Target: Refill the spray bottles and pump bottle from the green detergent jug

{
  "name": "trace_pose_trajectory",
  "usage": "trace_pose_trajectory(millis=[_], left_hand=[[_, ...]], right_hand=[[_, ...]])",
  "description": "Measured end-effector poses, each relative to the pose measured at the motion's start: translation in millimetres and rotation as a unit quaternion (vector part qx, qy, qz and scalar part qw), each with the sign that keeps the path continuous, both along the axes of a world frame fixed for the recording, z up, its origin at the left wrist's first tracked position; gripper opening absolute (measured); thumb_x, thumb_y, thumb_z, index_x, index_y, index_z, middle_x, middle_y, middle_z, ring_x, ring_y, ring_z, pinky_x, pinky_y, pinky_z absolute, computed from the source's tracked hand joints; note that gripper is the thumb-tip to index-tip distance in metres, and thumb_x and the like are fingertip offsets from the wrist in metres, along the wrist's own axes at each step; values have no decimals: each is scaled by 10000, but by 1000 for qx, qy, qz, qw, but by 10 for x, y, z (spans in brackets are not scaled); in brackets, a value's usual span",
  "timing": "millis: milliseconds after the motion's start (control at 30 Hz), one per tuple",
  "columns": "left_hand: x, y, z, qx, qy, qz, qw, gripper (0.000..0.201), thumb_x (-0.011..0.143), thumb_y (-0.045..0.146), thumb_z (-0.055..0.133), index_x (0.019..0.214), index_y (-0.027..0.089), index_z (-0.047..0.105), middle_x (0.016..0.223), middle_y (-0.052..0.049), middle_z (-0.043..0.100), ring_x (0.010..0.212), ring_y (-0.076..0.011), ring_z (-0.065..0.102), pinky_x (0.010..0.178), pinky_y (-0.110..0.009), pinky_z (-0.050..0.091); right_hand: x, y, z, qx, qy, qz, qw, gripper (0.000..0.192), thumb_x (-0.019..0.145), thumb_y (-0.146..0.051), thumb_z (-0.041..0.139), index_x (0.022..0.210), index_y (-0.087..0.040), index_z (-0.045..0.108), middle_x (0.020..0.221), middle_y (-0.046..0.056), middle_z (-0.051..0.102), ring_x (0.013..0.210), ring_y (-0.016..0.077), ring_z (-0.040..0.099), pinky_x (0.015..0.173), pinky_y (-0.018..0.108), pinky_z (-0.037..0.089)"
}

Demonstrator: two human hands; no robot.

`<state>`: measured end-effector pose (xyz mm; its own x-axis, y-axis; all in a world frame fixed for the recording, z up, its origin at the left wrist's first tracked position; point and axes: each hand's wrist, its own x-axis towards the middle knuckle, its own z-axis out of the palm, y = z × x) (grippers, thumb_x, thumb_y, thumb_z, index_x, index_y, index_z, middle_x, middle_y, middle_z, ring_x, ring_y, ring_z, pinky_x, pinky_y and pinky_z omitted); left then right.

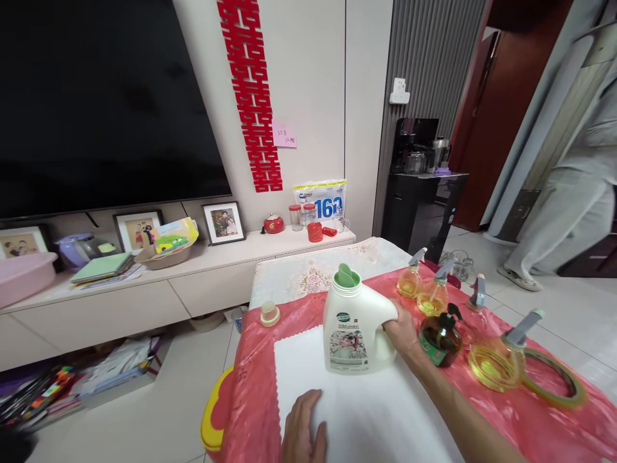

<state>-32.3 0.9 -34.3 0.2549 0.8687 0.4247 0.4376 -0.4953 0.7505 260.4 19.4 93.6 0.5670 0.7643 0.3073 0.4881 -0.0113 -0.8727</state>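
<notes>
Red cloth covers the surface (299, 360), with a white mat (366, 418) at its six o'clock edge, pinned flat by the open left hand (303, 431). The white detergent jug (354, 328) stands upright at the mat's twelve o'clock, right hand (402, 334) closed on its handle. A firm, level hold should prevent tipping; its cap (270, 314) sits at ten o'clock.

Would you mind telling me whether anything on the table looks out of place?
The cream cap lies apart on the red cloth, left of the white jug that the right hand grips. No spill shows.
</notes>
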Motion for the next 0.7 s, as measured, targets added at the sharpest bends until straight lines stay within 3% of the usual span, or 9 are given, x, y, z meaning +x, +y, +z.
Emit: trace_pose_trajectory(millis=[200,333,400,500,600,700], left_hand=[[-45,4,100,-44,5,-24,999,368,938,291,439,1238,210,635,1269,-103,681,1207,-262,634,1046,-470,514],[-70,27,223,-96,25,-65,993,398,919,292,455,1281,198,591,1308,-122,651,1236,-268,607,1067,-504,486],[-60,27,335,-124,36,-74,989,430,888,285,475,1294,177,567,1329,-141,636,1245,-279,593,1083,-520,459],[-40,17,574,-185,44,-89,978,580,837,272,524,1396,133,454,1378,-174,603,1309,-289,543,1118,-512,399],[-50,13,820,-283,66,-116,950,727,845,264,528,1521,184,273,1470,-161,533,1282,-272,552,948,-424,484],[-91,-8,976,-323,88,-145,931,796,863,284,541,1563,223,166,1526,-137,480,1215,-253,575,880,-373,477]], right_hand=[[-24,-343,-129,-59,38,-20,997,331,888,-399,665,1101,-147,639,1104,63,649,1007,195,619,901,426,532],[-218,-815,-319,-56,105,-82,990,591,764,-443,728,1260,-150,597,1239,134,634,1111,259,599,939,464,509],[-379,-1059,-394,-51,153,-94,982,724,736,-525,710,1332,-142,559,1245,161,639,1088,275,617,921,464,520],[-630,-1339,-438,-55,233,-61,969,789,725,-610,693,1338,-131,561,1125,154,689,911,249,666,861,460,547],[-829,-1464,-423,-67,304,-16,950,824,739,-639,689,1361,-118,548,1019,136,706,763,215,661,785,449,562],[-974,-1468,-406,-81,349,16,934,838,744,-648,690,1375,-118,542,952,120,705,705,199,643,733,433,557]])
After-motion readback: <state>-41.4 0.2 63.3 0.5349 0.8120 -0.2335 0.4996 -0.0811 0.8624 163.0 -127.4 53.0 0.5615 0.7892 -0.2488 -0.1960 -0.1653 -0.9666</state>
